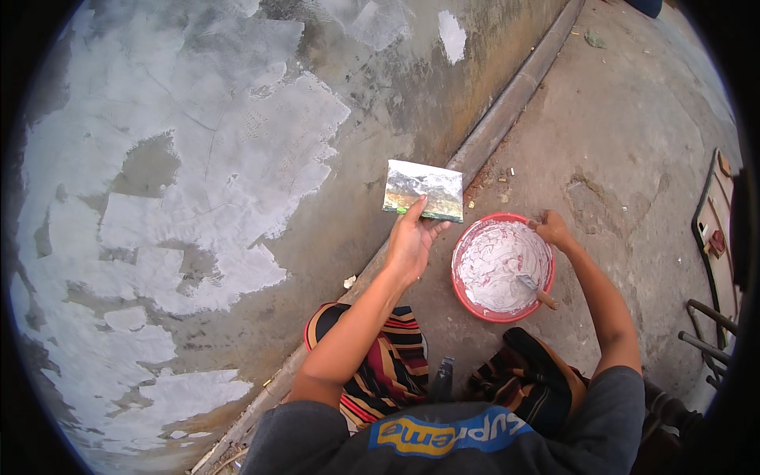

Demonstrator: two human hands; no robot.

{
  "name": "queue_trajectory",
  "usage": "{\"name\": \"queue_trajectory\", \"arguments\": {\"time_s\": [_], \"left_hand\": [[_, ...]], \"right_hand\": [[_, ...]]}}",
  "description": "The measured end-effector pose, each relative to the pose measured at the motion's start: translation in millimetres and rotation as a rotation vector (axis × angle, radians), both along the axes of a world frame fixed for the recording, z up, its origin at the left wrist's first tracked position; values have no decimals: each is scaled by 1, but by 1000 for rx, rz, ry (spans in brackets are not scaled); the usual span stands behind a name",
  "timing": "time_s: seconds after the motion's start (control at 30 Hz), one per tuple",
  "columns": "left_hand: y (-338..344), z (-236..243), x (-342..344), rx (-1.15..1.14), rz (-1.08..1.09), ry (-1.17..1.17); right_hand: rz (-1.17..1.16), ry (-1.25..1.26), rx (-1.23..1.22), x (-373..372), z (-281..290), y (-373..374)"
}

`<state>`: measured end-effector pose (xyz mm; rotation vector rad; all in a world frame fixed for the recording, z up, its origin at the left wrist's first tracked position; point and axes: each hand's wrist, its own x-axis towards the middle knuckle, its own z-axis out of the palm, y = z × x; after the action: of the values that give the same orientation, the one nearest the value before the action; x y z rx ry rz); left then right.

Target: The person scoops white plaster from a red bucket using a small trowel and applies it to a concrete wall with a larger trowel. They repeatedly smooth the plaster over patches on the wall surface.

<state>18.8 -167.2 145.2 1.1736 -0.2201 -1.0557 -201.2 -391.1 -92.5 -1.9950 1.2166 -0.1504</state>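
My left hand (410, 244) is closed on the near edge of a flat rectangular spreader plate (427, 186), smeared with white and greyish paste and held out beside the wall. The thumb lies on top, and the fingers are mostly hidden beneath. My right hand (556, 230) pinches the rim of a round red basin (457, 291) on the ground. White putty (495, 257) with pinkish streaks fills much of it. A scraper (540, 293) with a wooden handle rests in the basin, its blade partly in the putty and its handle leaning toward the near right rim.
On the left rises a grey cement wall (317, 237), patched with white putty. A pipe-like ridge (514, 99) runs along its foot. At the right edge stand metal tubes (708, 317) and a dark-framed panel (716, 229). Crumbs and debris dot the concrete ground (633, 142).
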Motion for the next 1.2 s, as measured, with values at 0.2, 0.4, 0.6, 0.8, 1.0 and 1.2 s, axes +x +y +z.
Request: {"name": "queue_trajectory", "arguments": {"time_s": [0.2, 0.4, 0.6, 0.8, 1.0, 1.2], "left_hand": [[-4, -1, 8, -149, 227, -160], [-19, 8, 9, -197, 333, -321], [-4, 17, 27, 119, 384, -219], [26, 20, 42, -91, 374, -433], [53, 40, 50, -123, 362, -616], [73, 54, 54, -167, 275, -598]], "right_hand": [[226, -801, 407, 115, 151, 126], [90, -1153, 747, 191, 198, 130], [-253, -1473, 508, 219, 234, 120], [-240, -1194, -545, 278, 239, 113], [-226, -1194, -832, 341, 252, 130], [-157, -1214, -755, 355, 273, 145]]}}
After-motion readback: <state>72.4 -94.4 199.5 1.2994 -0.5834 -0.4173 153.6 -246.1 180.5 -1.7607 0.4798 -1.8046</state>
